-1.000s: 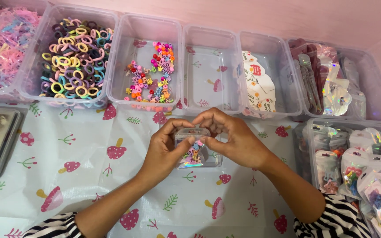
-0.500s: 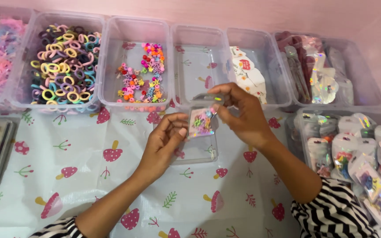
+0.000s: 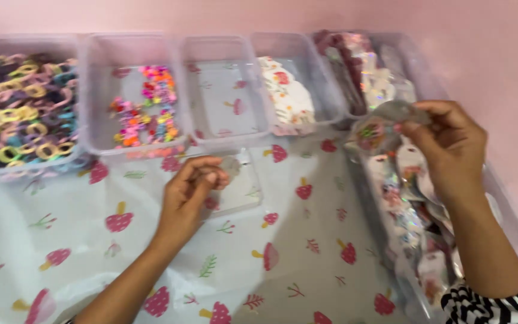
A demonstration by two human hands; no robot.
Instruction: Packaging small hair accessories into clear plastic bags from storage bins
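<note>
My right hand (image 3: 451, 150) is up over the bin of filled packets (image 3: 415, 222) at the right, its grip pinched on a small shiny pouch (image 3: 379, 127) with coloured bits inside. My left hand (image 3: 190, 191) hovers low over the mushroom-print surface (image 3: 151, 258), fingers curled together at the edge of a small clear lid (image 3: 241, 189); whether they pinch anything I cannot tell through the blur. Along the back stand clear tubs: hair ties (image 3: 19, 114), bright beads (image 3: 145, 108), one bare tub (image 3: 226, 99), printed cards (image 3: 289, 99).
</note>
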